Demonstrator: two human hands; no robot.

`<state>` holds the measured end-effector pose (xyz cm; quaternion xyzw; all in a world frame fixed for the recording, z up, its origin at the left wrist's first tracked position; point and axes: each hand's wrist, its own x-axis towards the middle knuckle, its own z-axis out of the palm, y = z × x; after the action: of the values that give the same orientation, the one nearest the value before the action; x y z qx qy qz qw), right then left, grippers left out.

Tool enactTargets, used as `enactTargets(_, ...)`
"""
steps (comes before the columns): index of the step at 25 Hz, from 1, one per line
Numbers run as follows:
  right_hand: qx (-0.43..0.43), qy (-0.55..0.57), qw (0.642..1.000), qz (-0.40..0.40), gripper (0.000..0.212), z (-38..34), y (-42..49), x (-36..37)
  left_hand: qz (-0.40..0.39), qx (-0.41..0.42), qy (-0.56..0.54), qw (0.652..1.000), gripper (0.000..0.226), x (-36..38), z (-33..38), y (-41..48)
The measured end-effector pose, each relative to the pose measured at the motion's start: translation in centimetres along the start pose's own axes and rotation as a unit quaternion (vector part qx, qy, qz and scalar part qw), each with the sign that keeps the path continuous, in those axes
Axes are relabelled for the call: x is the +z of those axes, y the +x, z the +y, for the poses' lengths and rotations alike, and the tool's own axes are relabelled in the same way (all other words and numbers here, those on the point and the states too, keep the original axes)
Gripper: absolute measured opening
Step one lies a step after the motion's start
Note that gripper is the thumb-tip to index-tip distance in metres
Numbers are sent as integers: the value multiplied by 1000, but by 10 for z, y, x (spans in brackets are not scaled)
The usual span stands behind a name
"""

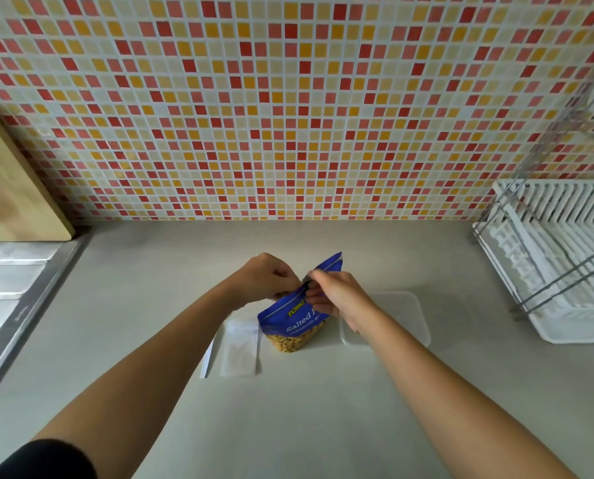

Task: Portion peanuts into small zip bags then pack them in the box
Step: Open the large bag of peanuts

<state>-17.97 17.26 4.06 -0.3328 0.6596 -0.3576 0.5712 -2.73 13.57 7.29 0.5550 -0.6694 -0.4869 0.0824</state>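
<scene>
Left hand (266,276): pinches peanut bag (293,319) top.
Right hand (337,295): pinches same top.
Peanut bag: stands between zip bags (239,350) and box (406,316).

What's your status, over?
Status: left hand, right hand pinch top of upright blue peanut pouch. Beside it, small clear zip bags left, clear plastic box right. Nothing blocking.

Mosaic tile wall (288,105) – red, orange, cream; pale countertop (323,409), white dish rack (561,271); wooden board (8,188)
</scene>
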Motion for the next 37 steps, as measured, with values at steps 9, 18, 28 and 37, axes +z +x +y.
enactTargets(9,-123,-205,971,12,24,-1,-5,-5,68,96,218,969,9,-3,1,-1)
enactTargets(18,-139,-235,962,17,21,-1,-19,-5,132,116,302,937,13,-7,-7,-2)
enactTargets(28,-33,-446,891,-86,27,-29,-46,-29,213,161,264,927,18,-13,-3,-7)
enactTargets(37,-226,-283,932,-6,46,14,-8,-61,102,107,138,979,33,-4,-46,-60)
